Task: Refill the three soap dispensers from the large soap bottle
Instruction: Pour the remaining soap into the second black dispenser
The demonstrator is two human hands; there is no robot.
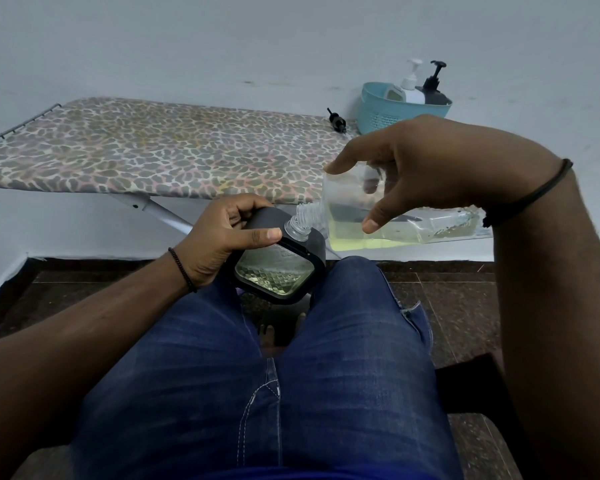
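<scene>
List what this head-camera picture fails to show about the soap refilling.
- Head view: soap stream between large soap bottle and dispenser mouths, too fine to see.
- Basket wall hides the fill levels of the white dispenser and black dispenser.
- Right hand covers the bottle's upper side.
- Left hand hides the dispenser's far side.

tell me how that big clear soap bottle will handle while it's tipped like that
The large soap bottle looks only part full, so probably light but shifting as the yellowish liquid pools along its low side. Its clear smooth walls may be slippery if soapy. The right hand grips it from above, so it could twist.
</scene>
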